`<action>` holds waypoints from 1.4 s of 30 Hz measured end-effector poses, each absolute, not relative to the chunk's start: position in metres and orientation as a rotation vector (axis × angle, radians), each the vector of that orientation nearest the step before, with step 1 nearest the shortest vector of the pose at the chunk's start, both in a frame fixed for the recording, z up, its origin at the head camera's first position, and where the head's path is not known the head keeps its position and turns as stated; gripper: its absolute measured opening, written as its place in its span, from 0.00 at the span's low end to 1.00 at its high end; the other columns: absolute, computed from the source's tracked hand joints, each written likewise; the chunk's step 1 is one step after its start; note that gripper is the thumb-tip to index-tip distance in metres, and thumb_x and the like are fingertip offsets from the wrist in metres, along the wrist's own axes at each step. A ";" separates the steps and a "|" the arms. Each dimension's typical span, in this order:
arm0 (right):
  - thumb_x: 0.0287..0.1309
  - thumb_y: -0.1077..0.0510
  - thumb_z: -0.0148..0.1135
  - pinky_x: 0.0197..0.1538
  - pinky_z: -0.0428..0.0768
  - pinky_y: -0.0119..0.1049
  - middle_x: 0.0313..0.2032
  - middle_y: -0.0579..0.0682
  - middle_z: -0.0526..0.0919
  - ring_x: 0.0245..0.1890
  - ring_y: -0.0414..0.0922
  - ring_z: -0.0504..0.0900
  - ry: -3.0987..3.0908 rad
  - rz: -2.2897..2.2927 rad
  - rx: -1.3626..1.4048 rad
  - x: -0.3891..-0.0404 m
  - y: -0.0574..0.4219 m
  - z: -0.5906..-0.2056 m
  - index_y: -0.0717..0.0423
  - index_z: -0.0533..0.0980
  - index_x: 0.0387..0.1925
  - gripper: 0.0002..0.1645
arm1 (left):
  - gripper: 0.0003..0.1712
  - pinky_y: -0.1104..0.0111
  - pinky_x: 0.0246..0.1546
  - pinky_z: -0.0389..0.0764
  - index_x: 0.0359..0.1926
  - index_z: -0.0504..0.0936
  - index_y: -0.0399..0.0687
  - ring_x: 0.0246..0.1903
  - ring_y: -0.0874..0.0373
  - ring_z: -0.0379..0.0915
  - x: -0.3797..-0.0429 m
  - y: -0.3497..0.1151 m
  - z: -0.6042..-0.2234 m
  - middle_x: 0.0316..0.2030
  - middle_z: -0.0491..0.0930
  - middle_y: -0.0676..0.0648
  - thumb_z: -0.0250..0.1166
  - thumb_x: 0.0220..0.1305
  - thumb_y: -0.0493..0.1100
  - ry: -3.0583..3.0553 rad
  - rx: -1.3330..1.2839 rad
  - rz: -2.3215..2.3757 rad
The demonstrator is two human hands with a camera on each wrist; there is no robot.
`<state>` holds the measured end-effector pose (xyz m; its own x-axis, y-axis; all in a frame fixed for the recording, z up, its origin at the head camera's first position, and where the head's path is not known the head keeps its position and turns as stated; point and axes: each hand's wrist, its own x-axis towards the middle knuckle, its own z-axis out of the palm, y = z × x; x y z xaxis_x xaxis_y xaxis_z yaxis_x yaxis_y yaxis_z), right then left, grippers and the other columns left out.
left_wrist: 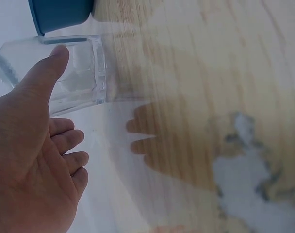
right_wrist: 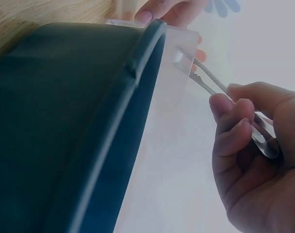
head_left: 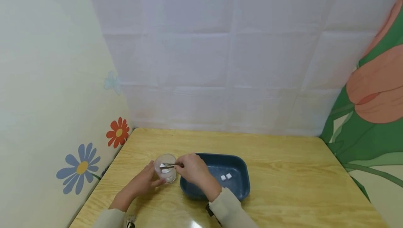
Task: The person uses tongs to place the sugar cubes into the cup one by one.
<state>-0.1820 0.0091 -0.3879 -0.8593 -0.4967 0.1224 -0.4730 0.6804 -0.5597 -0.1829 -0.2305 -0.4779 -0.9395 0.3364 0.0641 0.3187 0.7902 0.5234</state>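
A clear drinking glass (head_left: 170, 177) stands on the table, with whitish pieces low inside it. My left hand (head_left: 143, 182) holds it from the left, thumb (left_wrist: 54, 62) against its near wall. Metal tongs (right_wrist: 204, 83) with toothed tips are gripped in my right hand (head_left: 193, 170). Between the tips, inside the glass's mouth, sits a white cube (right_wrist: 178, 57). Right of the glass is a dark blue tray (head_left: 245, 172), partly covered by my right hand and forearm. Two white cubes (head_left: 226, 177) lie on its floor.
Light wood table (head_left: 292, 179) extends to the right of the tray and behind it. A white sheet (head_left: 226, 63) hangs at the table's back edge. Walls with painted flowers (head_left: 82, 166) rise on both sides.
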 end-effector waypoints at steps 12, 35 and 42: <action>0.61 0.53 0.58 0.21 0.70 0.26 0.31 0.40 0.84 0.18 0.30 0.71 2.848 -0.902 -0.808 -0.185 0.005 -0.391 0.47 0.84 0.41 0.11 | 0.45 0.43 0.66 0.48 0.69 0.59 0.49 0.68 0.34 0.45 -0.183 -0.231 -0.478 0.68 0.59 0.41 0.64 0.56 0.60 2.929 0.524 0.857; 0.60 0.51 0.59 0.25 0.74 0.26 0.32 0.41 0.85 0.24 0.31 0.78 2.890 -0.882 -0.818 -0.186 0.011 -0.387 0.47 0.84 0.40 0.11 | 0.44 0.45 0.67 0.47 0.69 0.59 0.51 0.69 0.38 0.45 -0.184 -0.228 -0.478 0.68 0.59 0.43 0.65 0.55 0.59 2.912 0.503 0.868; 0.61 0.52 0.59 0.32 0.79 0.29 0.38 0.43 0.85 0.32 0.34 0.81 2.922 -0.904 -0.852 -0.182 0.031 -0.374 0.47 0.82 0.44 0.12 | 0.47 0.46 0.67 0.47 0.70 0.58 0.48 0.69 0.38 0.44 -0.183 -0.228 -0.475 0.68 0.58 0.42 0.66 0.55 0.60 2.908 0.453 0.850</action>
